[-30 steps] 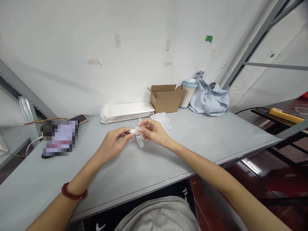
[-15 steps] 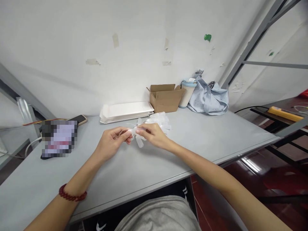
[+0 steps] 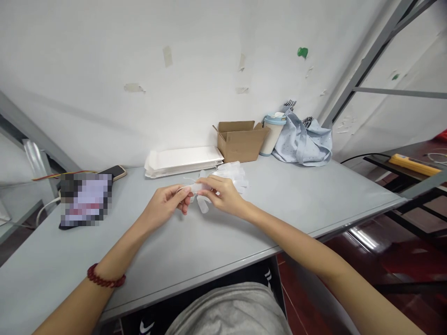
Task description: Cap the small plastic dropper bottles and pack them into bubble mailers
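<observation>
Translucent white piece [image 3: 196, 187] between the hands, over grey table [image 3: 216, 242]; long axis roughly 9-to-3 o'clock. Left hand [image 3: 164, 204] pinches 9 o'clock end. Right hand [image 3: 226, 195]: thumb and forefinger bracket 3 o'clock end, grip firmness unclear. Neither hand clearly nearer.

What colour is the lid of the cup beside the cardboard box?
The lid is light blue, seen best in the head view.

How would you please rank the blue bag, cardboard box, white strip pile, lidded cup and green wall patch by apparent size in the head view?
Blue bag
Cardboard box
White strip pile and lidded cup: too alike to rank, both partly hidden
Green wall patch
</observation>
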`<state>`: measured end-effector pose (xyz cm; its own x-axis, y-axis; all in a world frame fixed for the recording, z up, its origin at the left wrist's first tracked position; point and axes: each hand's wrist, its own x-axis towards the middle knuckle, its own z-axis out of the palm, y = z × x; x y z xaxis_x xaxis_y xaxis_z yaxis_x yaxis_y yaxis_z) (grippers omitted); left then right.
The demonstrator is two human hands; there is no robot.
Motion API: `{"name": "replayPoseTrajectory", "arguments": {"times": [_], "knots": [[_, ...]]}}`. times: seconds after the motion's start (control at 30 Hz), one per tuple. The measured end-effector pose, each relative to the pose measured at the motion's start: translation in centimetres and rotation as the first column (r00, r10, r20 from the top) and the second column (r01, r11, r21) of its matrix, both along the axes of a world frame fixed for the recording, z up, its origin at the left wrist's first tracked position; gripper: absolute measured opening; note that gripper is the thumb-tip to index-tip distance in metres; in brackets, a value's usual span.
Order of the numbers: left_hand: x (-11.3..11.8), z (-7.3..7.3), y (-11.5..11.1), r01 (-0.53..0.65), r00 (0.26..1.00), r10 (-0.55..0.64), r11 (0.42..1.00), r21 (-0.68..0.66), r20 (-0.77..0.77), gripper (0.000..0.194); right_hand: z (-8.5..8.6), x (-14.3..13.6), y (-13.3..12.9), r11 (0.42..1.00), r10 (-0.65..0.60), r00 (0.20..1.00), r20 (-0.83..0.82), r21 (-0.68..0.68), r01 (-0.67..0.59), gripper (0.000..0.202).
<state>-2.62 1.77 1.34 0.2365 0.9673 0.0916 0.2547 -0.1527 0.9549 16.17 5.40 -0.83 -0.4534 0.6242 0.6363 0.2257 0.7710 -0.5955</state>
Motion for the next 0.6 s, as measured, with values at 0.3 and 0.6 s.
{"name": "replayPoseTrajectory", "arguments": {"times": [0.3, 0.6], "knots": [[0.5, 0.4, -1.4, -0.006, 0.949, 0.117, 0.936, 0.353, -0.292, 0.039, 1.9, 0.3, -0.5, 0.430, 0.145, 0.929, -0.342, -0.823, -0.370, 0.032], [1.1, 0.3, -1.3, -0.014, 0.945, 0.134, 0.927, 0.374, -0.297, 0.033, 1.8, 0.1, -0.6, 0.604, 0.123, 0.986, -0.114, -0.779, -0.166, 0.042]]}}
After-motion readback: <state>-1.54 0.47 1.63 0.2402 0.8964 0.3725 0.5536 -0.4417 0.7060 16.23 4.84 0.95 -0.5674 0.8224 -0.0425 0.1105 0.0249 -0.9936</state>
